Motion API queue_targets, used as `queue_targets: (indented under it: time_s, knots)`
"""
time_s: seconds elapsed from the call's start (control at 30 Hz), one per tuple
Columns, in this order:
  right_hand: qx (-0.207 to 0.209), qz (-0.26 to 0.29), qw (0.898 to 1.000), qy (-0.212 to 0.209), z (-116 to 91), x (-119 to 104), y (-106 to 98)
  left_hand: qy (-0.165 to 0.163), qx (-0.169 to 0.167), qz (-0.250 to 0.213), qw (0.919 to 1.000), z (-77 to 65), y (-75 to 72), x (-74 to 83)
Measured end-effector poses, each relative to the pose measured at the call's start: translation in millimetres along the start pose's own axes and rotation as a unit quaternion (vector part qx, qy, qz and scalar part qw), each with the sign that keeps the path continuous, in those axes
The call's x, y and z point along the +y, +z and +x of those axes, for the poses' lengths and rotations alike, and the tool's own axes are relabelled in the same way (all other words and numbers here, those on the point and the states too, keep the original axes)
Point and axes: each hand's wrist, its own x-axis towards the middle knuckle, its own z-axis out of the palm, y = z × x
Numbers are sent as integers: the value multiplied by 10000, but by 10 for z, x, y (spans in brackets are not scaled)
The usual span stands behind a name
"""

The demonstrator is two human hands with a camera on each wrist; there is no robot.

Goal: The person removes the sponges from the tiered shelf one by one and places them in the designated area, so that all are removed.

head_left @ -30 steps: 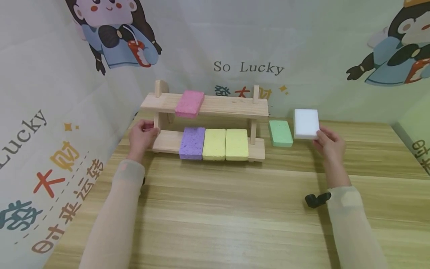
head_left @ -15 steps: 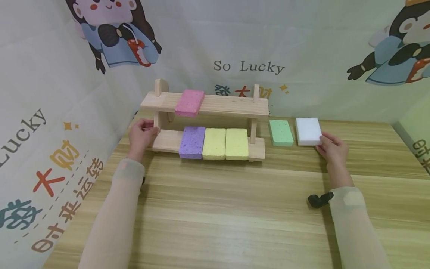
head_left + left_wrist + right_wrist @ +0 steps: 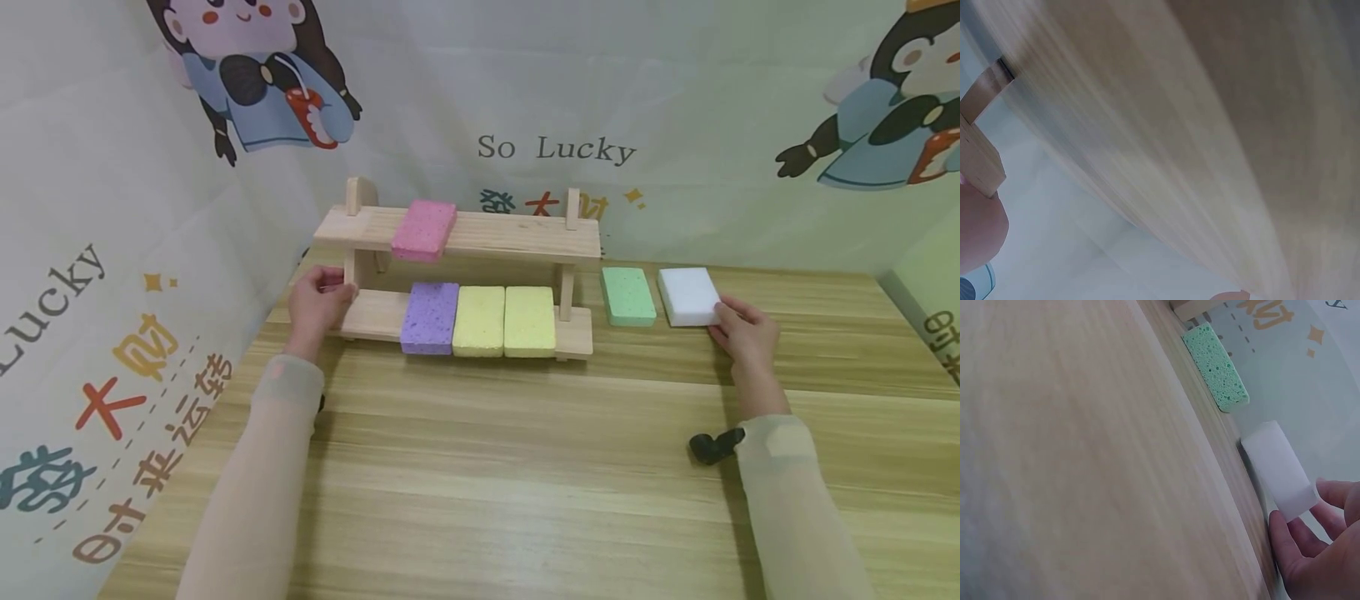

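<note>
At the right, my right hand (image 3: 746, 337) pinches the near right corner of a white sponge (image 3: 688, 296), thumb on one side and fingers on the other. The sponge lies flat, low at the tabletop; the right wrist view shows the white block (image 3: 1280, 472) from its side between the fingertips. A green sponge (image 3: 627, 297) lies just left of it. My left hand (image 3: 315, 310) holds the left end of a two-tier wooden rack (image 3: 517, 234) by its upright. In the left wrist view only a finger (image 3: 982, 228) against the wood (image 3: 982, 164) shows.
On the upper board sits a pink sponge (image 3: 424, 230). The lower board (image 3: 375, 315) bears a purple sponge (image 3: 430, 317) and two yellow sponges (image 3: 504, 322) side by side. A printed cloth (image 3: 555, 83) hangs behind the wooden table (image 3: 495, 475).
The right hand has brought the white sponge down and slightly right, from raised and tilted to flat beside the green one. The left hand and the rack have stayed in place.
</note>
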Motion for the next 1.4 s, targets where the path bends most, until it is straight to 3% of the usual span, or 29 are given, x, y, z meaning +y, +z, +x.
queue_targets:
  time_s: [0.3,0.57,0.87,1.1,1.4]
  knots:
    - [258,-65,9996,-66,-6,-7,-4,45,1,15,10000,3,-4,7]
    - [246,-55,9993,-285,-30,-26,-17,30,5,-10,10000,3,2,-8]
    - [262,-288,9983,-436,-60,-37,-40,-12,19,-77,10000,6,20,-8]
    - [326,-716,9953,-560,-115,-71,-69,164,127,-16,9998,-16,18,2]
    - [331,-423,9963,-671,-170,-99,-62,168,83,-1,9998,-18,10,2]
